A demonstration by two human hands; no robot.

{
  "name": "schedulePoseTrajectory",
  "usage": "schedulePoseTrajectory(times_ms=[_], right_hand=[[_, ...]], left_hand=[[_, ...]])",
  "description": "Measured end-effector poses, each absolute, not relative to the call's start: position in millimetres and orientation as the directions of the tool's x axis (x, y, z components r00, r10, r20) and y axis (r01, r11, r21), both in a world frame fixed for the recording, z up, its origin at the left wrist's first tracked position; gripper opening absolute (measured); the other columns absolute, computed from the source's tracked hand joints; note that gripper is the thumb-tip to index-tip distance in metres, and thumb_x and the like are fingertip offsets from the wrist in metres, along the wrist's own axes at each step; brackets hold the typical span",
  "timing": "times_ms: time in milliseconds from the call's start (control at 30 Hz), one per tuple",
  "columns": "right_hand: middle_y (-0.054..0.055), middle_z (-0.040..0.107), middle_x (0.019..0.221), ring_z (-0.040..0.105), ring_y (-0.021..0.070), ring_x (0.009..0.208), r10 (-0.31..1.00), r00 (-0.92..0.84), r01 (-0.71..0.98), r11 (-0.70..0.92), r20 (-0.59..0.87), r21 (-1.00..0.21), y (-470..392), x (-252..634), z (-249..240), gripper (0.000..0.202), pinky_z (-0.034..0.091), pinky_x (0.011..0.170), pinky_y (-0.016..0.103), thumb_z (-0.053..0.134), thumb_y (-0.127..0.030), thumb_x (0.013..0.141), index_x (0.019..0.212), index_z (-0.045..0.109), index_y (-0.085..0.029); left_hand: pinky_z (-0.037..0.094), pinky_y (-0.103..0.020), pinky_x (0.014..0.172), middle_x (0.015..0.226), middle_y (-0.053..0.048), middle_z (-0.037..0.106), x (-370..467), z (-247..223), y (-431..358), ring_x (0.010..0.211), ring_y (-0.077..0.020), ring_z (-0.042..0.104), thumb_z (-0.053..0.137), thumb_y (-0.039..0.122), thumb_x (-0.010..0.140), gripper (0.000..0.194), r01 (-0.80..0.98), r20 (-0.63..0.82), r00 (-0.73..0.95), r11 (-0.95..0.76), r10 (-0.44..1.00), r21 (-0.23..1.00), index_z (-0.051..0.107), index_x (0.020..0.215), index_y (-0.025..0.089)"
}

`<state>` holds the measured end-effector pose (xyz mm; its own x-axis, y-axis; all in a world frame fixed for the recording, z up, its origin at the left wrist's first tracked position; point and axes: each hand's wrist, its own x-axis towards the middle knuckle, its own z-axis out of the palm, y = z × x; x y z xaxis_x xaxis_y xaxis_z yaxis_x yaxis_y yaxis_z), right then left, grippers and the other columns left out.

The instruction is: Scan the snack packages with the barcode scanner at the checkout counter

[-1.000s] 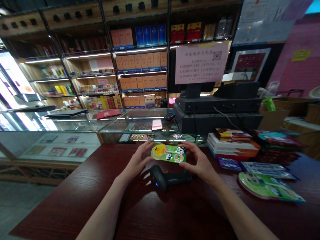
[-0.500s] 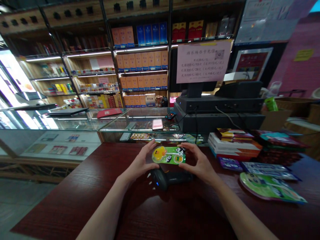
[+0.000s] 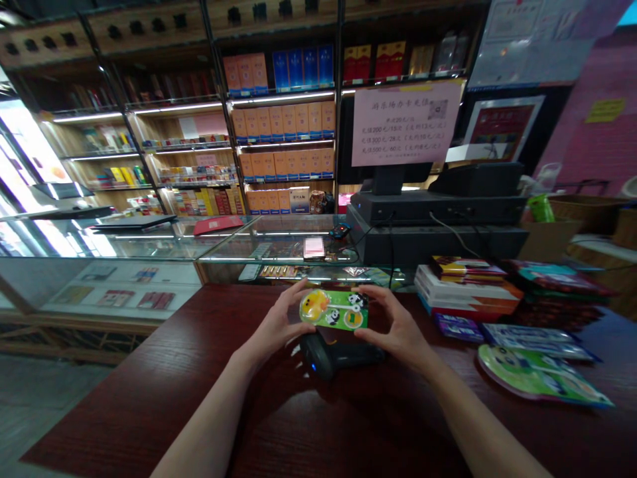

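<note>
A green blister pack with a yellow duck-like lollipop and panda prints (image 3: 336,310) is held sideways between my two hands, its front facing me. My left hand (image 3: 283,312) grips its left end, thumb at the bottom edge and fingers at the top. At the right end, my right hand (image 3: 395,322) pinches it the same way. Just below the pack, a black barcode scanner (image 3: 323,358) with a small blue light lies on the dark red wooden table (image 3: 164,398), its handle toward the right.
On the right lie another green panda pack (image 3: 540,375), a purple packet (image 3: 458,326), a blue-silver packet (image 3: 540,340) and stacked boxes (image 3: 468,292). A cash register with a monitor (image 3: 398,133) stands behind them. Beyond the table is a glass display counter (image 3: 279,232), with stocked shelves behind.
The lollipop pack has shifted very slightly left and tilted a little in my hands. Both hands keep their hold; the scanner and the other goods stay where they were.
</note>
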<state>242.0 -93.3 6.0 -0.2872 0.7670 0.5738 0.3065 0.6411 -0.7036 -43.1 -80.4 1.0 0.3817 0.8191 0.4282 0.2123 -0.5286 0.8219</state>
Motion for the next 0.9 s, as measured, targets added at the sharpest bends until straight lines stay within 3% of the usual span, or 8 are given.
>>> schedulePoseTrajectory(times_ms=[200,467,700,900], right_hand=[[0.007,0.057,0.139,0.054,0.0268,0.128,0.715,-0.367,0.448,0.696,0.595,-0.561,-89.5,249.3,7.3,0.07,0.046,0.108,0.044,0.079,-0.039,0.078,0.14,0.048,-0.03],[0.009,0.059,0.14,0.052,0.0292,0.129,0.602,-0.487,0.591,0.761,0.633,-0.27,-81.0,253.8,6.7,0.068,0.043,0.109,0.051,0.076,-0.031,0.08,0.142,0.047,-0.027],[0.008,0.06,0.14,0.051,0.0301,0.129,0.651,-0.473,0.712,0.679,0.594,-0.178,-84.4,260.7,18.2,0.07,0.043,0.107,0.051,0.076,-0.027,0.079,0.142,0.046,-0.027],[0.011,0.06,0.138,0.052,0.0313,0.128,0.695,-0.427,0.767,0.617,0.578,-0.176,-91.6,282.5,21.1,0.072,0.045,0.104,0.051,0.076,-0.03,0.078,0.143,0.046,-0.026]], left_hand=[[0.034,-0.052,0.117,0.145,-0.013,0.055,-49.5,-0.5,-75.5,0.137,-0.0312,0.049,0.085,0.039,0.071,0.098,0.392,0.491,0.311,-0.58,0.814,0.714,0.031,0.153,0.029],[0.024,-0.053,0.123,0.152,-0.009,0.048,-50.5,-3.6,-73.0,0.144,-0.0286,0.04,0.08,0.049,0.074,0.088,0.716,0.632,0.338,-0.626,0.697,0.308,0.038,0.149,0.031],[0.023,-0.051,0.123,0.151,-0.009,0.05,-35.8,8.4,-79.7,0.145,-0.0263,0.039,0.076,0.051,0.078,0.087,0.797,0.656,0.375,-0.589,0.655,0.133,0.034,0.151,0.028],[0.022,-0.052,0.123,0.15,-0.01,0.051,-10.2,17.5,-88.9,0.143,-0.0265,0.042,0.074,0.049,0.081,0.084,0.816,0.682,0.4,-0.577,0.613,0.04,0.033,0.151,0.026]])
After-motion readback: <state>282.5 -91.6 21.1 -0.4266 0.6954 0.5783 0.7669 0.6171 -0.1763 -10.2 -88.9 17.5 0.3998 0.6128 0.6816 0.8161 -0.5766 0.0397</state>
